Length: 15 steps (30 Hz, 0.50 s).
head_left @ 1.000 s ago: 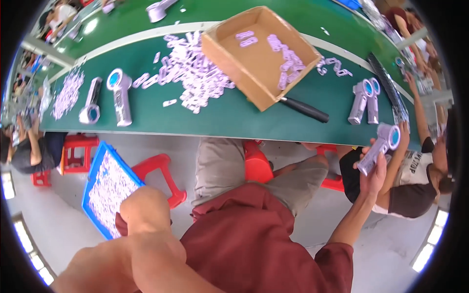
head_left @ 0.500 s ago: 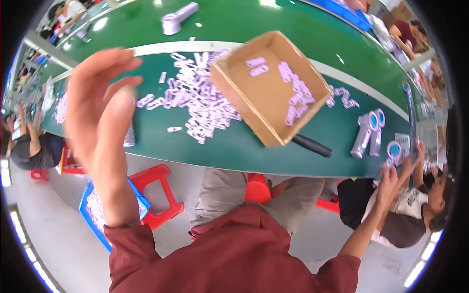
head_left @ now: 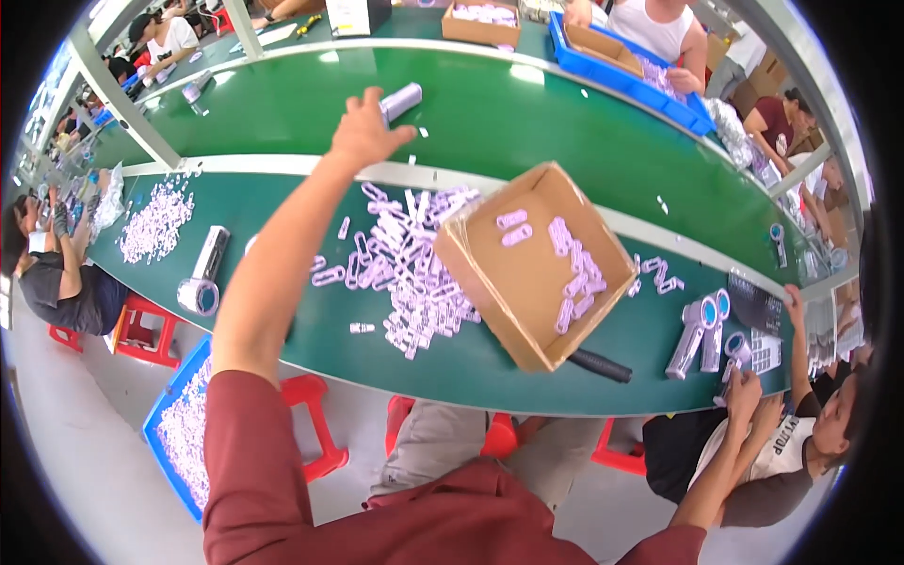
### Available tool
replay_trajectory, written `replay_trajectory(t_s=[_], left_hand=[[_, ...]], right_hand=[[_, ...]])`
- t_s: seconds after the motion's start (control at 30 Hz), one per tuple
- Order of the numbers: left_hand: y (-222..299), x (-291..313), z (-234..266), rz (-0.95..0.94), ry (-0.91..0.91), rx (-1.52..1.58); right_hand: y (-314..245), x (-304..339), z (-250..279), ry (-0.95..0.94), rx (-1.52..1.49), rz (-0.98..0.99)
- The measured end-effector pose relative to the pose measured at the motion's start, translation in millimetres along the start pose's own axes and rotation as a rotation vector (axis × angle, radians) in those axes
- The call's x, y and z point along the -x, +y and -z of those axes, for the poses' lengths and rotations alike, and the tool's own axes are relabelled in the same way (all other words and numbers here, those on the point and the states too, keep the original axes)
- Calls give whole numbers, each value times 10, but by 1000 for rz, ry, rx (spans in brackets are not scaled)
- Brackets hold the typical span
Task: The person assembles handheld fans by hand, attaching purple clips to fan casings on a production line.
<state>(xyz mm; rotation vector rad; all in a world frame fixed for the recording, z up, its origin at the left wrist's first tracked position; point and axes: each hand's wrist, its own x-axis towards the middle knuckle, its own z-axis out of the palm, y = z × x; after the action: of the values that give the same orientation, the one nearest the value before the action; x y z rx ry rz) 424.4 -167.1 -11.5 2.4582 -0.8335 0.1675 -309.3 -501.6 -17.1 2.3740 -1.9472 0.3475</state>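
My left hand (head_left: 363,137) reaches over the green surface beyond the white rail, thumb and fingers apart. It covers the round end of a lavender round-headed housing (head_left: 403,102); whether it grips the housing is unclear. At the far right, my right hand (head_left: 743,388) is closed on another lavender round-headed housing (head_left: 738,348), its ring head showing above my fingers. Beside it lie two similar housings with blue round faces (head_left: 702,313). In front of me, a tilted cardboard box (head_left: 480,282) holds several small lavender loop-shaped parts (head_left: 576,273). A heap of similar parts (head_left: 414,254) lies left of the box.
A black handle (head_left: 601,365) sticks out under the box. Left lie another housing (head_left: 202,273) and a pile of small parts (head_left: 158,221). A blue bin (head_left: 179,424) stands below the table edge by red stools (head_left: 315,424). A co-worker (head_left: 782,452) sits close by on the right.
My left hand has moved from near me, up and forward, to the housing beyond the rail. The view has tilted, showing more of the far side. My right hand stays around its housing.
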Motion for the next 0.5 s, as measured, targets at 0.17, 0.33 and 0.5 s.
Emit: replay_trajectory(t_s=[0.17,0.33,0.5], left_hand=[[-116,-158,-167,283,-90,-225],[-211,-160,-45,157,-2,62],[346,437,650,-124,248,268]], right_hand=[[-260,390,368,143,11,99],[-550,642,661,151,-161,163],[-1539,965,899,265,-465,594]])
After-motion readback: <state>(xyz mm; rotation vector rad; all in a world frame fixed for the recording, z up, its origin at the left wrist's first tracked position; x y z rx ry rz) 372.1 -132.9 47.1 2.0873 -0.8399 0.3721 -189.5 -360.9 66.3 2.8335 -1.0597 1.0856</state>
